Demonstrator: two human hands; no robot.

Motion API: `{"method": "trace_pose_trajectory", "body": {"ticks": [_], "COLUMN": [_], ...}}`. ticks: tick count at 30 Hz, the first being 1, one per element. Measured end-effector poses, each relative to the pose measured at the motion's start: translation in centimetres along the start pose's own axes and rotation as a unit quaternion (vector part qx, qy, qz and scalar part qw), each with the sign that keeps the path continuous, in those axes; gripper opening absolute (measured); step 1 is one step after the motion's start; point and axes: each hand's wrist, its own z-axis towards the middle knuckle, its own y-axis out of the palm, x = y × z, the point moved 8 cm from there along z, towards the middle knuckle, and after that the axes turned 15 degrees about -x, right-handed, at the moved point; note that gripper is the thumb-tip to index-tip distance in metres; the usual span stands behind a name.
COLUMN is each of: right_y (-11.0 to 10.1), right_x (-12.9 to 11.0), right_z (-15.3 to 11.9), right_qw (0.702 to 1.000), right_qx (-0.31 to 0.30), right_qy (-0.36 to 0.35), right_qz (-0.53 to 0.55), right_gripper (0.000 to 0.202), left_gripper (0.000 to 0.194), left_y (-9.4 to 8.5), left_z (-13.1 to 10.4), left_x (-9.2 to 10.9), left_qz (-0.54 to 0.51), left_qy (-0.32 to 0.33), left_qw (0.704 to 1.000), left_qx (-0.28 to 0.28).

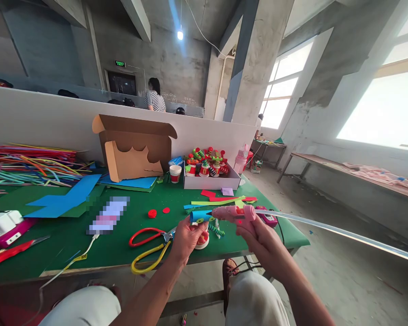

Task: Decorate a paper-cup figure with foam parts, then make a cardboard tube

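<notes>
My right hand (256, 235) is wrapped round the handle of a pink hot glue gun (236, 213), with a long clear glue stick (312, 225) trailing out of its back end. The gun's nozzle points left and meets a blue paper tube (200, 216), though I cannot tell if they touch. My left hand (188, 237) grips the tube, which has yellow-green round pieces on it. Below the tube sits a red and white paper cup (202, 241), partly hidden by my left fingers. A green coiled paper strip (216, 231) hangs beside it.
Scissors (153, 244) with red and yellow handles lie left of my hand. A white box (211, 182) of finished cup figures, stacked paper cups (175, 173) and an open cardboard box (136, 149) stand behind. A red-handled knife (12, 253) lies at far left.
</notes>
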Motion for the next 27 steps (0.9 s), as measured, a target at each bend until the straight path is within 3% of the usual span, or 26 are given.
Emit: {"method": "trace_pose_trajectory", "body": {"ticks": [27], "right_y": [0.33], "right_x": [0.01], "right_z": [0.41], "right_qw": [0.999], "right_qx": [0.006], "right_qy": [-0.01], "right_qz": [-0.037], "right_gripper": [0.033], "left_gripper": [0.04], "left_y": [-0.17], "left_z": [0.24], "left_x": [-0.53], "left_qz": [0.011], "left_qy": [0.002], "left_qw": [1.0], "left_qx": [-0.015]}}
